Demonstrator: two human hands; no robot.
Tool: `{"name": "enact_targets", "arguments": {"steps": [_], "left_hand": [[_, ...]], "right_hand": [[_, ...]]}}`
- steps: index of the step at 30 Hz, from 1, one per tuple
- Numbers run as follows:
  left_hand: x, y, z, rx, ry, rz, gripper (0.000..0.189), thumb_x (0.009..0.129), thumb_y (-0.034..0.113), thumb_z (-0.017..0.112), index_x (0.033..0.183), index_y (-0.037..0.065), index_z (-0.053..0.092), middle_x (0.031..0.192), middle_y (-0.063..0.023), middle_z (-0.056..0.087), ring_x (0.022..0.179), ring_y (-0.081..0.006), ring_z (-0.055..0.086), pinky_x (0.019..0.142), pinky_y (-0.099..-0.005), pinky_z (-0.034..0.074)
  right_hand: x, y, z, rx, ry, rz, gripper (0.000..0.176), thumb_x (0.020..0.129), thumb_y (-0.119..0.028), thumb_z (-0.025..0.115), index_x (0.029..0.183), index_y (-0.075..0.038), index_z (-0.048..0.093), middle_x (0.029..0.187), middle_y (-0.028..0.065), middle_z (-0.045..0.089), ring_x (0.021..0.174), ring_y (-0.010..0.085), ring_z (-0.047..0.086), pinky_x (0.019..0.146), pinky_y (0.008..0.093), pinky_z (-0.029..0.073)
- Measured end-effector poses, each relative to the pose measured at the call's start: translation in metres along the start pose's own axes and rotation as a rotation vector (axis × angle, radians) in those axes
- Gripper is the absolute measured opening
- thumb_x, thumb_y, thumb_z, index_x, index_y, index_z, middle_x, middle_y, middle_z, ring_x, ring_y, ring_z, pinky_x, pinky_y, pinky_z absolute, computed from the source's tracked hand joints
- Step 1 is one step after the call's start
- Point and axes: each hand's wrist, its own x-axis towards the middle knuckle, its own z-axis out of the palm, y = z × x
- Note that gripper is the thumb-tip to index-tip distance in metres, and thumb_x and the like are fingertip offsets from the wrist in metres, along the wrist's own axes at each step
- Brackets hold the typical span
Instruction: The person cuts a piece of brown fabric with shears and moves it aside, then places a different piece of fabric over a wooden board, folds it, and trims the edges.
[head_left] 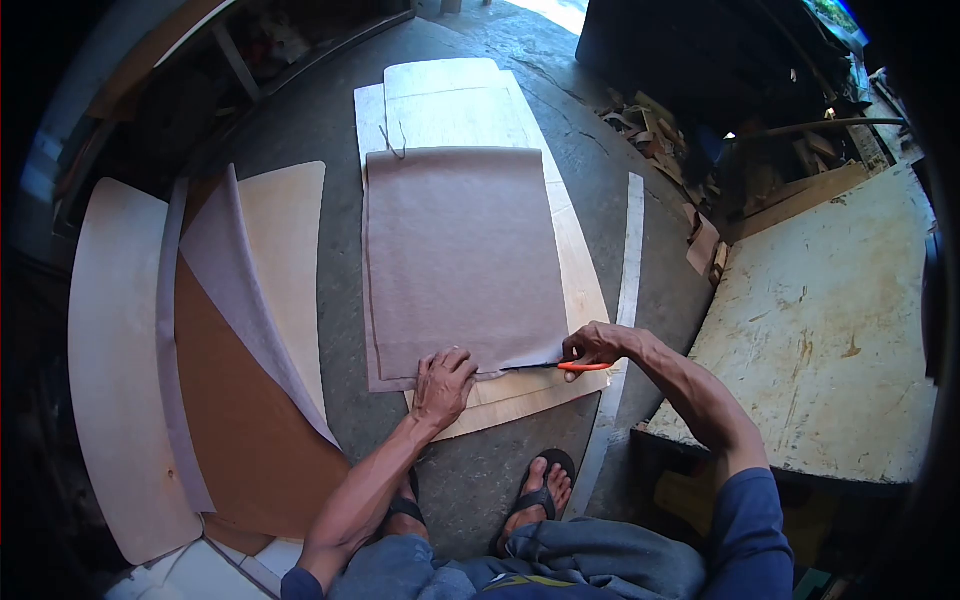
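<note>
A mauve-brown sheet of fabric or leatherette point(465, 250), apparently doubled, lies over pale plywood boards point(580, 275) on the floor. My left hand point(443, 385) presses down on its near edge, fingers spread and slightly bent. My right hand point(592, 350) grips orange-handled scissors point(585, 366) at the sheet's near right corner. Their dark blades point left along the near edge, and part of the handle is hidden by my fingers. A thin dark cord point(393, 141) lies at the sheet's far left corner.
On the left, curved plywood panels point(120, 350) lie with brown sheet material point(240, 420) and a folded mauve piece point(235, 250). A long metal strip point(632, 250) runs along the right. Beyond it are a worn, pale tabletop point(820, 330) and a scrap pile point(655, 135).
</note>
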Motion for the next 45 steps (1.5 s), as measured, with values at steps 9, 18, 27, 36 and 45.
{"name": "enact_targets", "arguments": {"steps": [9,18,27,36,45], "left_hand": [[0.009,-0.001,-0.014,-0.08,-0.084,-0.03,0.021,0.081,0.006,0.06,0.101,0.008,0.068,0.111,-0.0075,0.064,0.112,-0.0274,0.056,0.097,-0.0431,0.038],[0.028,-0.023,-0.02,-0.145,-0.22,-0.034,0.033,0.074,-0.002,0.052,0.098,0.008,0.071,0.104,-0.0065,0.069,0.105,-0.0282,0.059,0.092,-0.042,0.045],[0.045,-0.035,-0.03,-0.224,-0.35,-0.012,0.037,0.073,-0.007,0.049,0.098,0.005,0.072,0.104,-0.0116,0.071,0.104,-0.0301,0.062,0.093,-0.0381,0.05],[0.081,-0.047,-0.041,-0.252,-0.74,-0.212,0.05,0.07,-0.004,0.048,0.112,0.009,0.073,0.108,-0.0136,0.072,0.1,-0.0302,0.068,0.092,-0.0363,0.052],[0.101,-0.052,-0.05,-0.374,-0.891,-0.24,0.052,0.072,-0.004,0.047,0.114,0.011,0.073,0.112,-0.0103,0.072,0.104,-0.0236,0.068,0.094,-0.0323,0.05]], "right_hand": [[0.015,-0.009,0.01,0.071,0.057,-0.084,0.06,0.077,-0.061,0.075,0.105,-0.008,0.069,0.084,0.0066,0.067,0.079,0.021,0.063,0.07,0.037,0.047],[0.016,-0.021,0.006,0.035,-0.005,-0.028,0.06,0.078,-0.06,0.075,0.104,-0.007,0.069,0.087,0.0074,0.068,0.08,0.0217,0.063,0.071,0.0363,0.048],[0.023,-0.035,0.006,0.051,-0.032,-0.035,0.06,0.079,-0.062,0.073,0.102,-0.007,0.069,0.086,0.008,0.068,0.08,0.0223,0.064,0.07,0.0364,0.048],[0.038,-0.048,0.012,0.052,0.001,-0.073,0.065,0.077,-0.067,0.071,0.1,-0.007,0.071,0.082,0.0109,0.068,0.077,0.0234,0.064,0.068,0.0376,0.048],[0.051,-0.063,0.019,0.144,0.025,-0.073,0.064,0.077,-0.065,0.073,0.102,-0.007,0.07,0.085,0.01,0.068,0.081,0.0255,0.063,0.071,0.0387,0.048]]}}
